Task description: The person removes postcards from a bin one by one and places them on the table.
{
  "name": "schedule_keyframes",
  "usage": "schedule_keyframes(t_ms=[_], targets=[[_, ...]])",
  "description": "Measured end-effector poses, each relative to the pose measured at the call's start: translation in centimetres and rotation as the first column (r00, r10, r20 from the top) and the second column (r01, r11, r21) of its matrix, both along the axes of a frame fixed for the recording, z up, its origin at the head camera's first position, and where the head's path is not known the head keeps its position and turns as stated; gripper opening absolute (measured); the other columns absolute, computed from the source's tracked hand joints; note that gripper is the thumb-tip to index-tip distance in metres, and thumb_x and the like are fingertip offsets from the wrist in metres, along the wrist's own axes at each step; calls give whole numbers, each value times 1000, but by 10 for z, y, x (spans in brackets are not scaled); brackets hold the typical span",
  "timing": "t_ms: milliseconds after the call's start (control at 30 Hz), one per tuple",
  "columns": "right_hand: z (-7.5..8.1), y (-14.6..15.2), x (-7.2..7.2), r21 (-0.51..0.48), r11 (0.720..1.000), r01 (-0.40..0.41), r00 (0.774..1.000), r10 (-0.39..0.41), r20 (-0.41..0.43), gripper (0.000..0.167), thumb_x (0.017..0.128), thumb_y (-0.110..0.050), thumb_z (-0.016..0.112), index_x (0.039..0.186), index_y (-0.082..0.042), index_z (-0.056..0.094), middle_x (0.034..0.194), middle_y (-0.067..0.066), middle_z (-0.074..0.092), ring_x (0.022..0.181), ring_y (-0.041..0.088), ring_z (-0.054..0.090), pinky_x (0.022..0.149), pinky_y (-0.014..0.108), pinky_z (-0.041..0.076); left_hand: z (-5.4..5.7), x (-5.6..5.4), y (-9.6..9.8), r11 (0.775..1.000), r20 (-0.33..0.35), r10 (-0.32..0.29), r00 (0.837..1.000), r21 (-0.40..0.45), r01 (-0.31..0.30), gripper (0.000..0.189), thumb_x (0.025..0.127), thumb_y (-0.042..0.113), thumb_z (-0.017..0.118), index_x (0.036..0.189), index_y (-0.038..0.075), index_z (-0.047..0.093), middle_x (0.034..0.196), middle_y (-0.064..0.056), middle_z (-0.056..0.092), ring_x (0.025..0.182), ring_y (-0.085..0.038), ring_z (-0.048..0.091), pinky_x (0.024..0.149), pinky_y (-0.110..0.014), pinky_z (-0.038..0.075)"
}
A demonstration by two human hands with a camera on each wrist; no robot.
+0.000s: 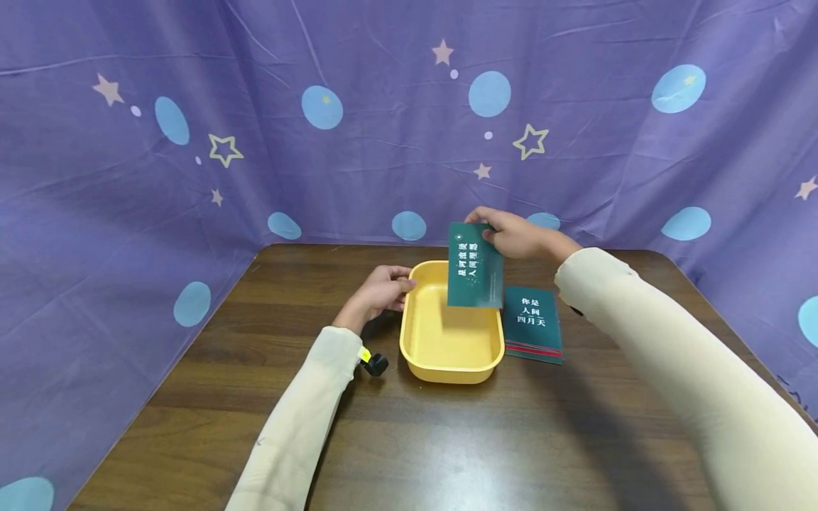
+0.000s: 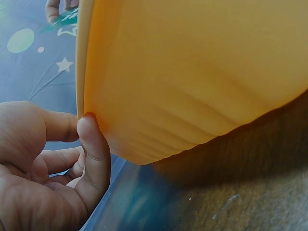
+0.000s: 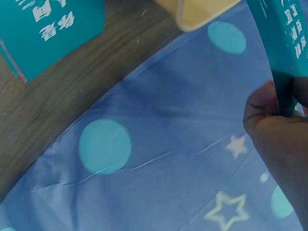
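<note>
A yellow plastic bin (image 1: 451, 375) with rounded corners stands on the table. My left hand (image 1: 383, 289) pinches its left rim; in the left wrist view the thumb and a finger (image 2: 96, 149) meet on the edge of the bin (image 2: 192, 72). Over the bin's far right part, my right hand (image 1: 514, 234) pinches a dark green card (image 1: 476, 273) with white Chinese characters by its upper right corner. The right wrist view shows the card (image 3: 279, 48) between thumb and fingers. Right of the bin lies a stack of similar green cards (image 1: 533, 323), with a red edge near its bottom.
The brown wooden table (image 1: 409, 440) reaches back to a purple curtain (image 1: 396, 163) printed with stars and blue ovals. A small black device (image 1: 375, 365) on a yellow strap sits at the left wrist, near the bin's left side.
</note>
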State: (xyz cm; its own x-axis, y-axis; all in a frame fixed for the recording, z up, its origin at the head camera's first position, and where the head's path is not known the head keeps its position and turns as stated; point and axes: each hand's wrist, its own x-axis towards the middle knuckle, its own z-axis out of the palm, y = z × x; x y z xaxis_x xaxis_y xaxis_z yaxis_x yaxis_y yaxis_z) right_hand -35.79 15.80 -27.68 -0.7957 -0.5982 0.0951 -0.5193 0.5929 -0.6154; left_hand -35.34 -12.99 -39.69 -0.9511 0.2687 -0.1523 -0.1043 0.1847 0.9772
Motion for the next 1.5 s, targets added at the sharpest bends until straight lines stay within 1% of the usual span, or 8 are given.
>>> schedule_keyframes(t_ms=[267, 533, 733, 867, 1033, 1200, 1300, 1500], targets=[[2, 36, -8, -87, 982, 167, 985, -169, -20, 34, 104, 1, 32, 131, -1, 53, 122, 21, 55, 107, 34, 52, 88, 45, 45, 0, 1, 0, 1000, -2, 8, 1000, -14, -8, 38, 103, 8, 60, 139, -4, 56, 102, -21, 63, 62, -12, 59, 55, -22, 58], [-4, 69, -10, -97, 958, 269, 963, -266, 42, 36, 103, -2, 28, 131, -2, 51, 122, 21, 53, 102, 33, 54, 82, 41, 49, 0, 0, 0, 1000, -2, 10, 1000, -15, -10, 36, 102, 8, 61, 137, -2, 58, 100, -19, 64, 63, -13, 60, 55, -23, 58], [-19, 93, -13, -110, 941, 319, 946, -309, 95, 35, 102, -2, 28, 129, 1, 50, 117, 25, 54, 93, 34, 56, 73, 39, 53, -1, -1, -1, 1000, 1, 10, 1000, -19, -10, 35, 102, 8, 61, 136, -1, 59, 99, -20, 64, 62, -13, 59, 54, -23, 57], [-37, 106, -16, -98, 930, 354, 932, -341, 124, 37, 102, -3, 28, 132, 3, 49, 120, 26, 52, 95, 32, 55, 74, 37, 51, -1, -2, 0, 1000, -1, 7, 1000, -15, -7, 36, 102, 8, 61, 137, -2, 59, 102, -23, 65, 63, -14, 60, 54, -23, 57], [-62, 114, -18, -118, 926, 357, 925, -334, 182, 37, 101, -2, 28, 132, 7, 48, 122, 26, 51, 100, 30, 53, 76, 34, 50, -3, -1, 0, 1000, -5, 4, 1000, -4, -4, 37, 102, 7, 60, 138, -4, 57, 102, -22, 65, 63, -13, 61, 53, -23, 58], [-84, 114, -15, -102, 932, 347, 911, -310, 272, 34, 102, -1, 29, 128, 5, 50, 118, 22, 53, 95, 27, 55, 75, 35, 52, -4, -1, -1, 1000, -5, 5, 1000, -3, -5, 37, 102, 7, 60, 137, -4, 58, 105, -24, 66, 64, -14, 62, 54, -23, 58], [-91, 115, -13, -80, 940, 330, 905, -292, 310, 34, 102, -1, 28, 127, 5, 49, 115, 21, 53, 93, 27, 54, 74, 36, 51, -3, -2, -1, 1000, 0, 6, 1000, -8, -6, 37, 102, 8, 61, 137, -3, 58, 106, -24, 66, 65, -15, 62, 55, -23, 58], [-100, 113, -11, -48, 958, 282, 901, -248, 356, 33, 102, -1, 29, 129, 7, 45, 117, 21, 49, 98, 29, 48, 77, 37, 47, -2, -3, -1, 1000, 10, 15, 1000, -18, -14, 35, 102, 9, 61, 135, -1, 60, 104, -23, 66, 65, -15, 62, 54, -23, 58]])
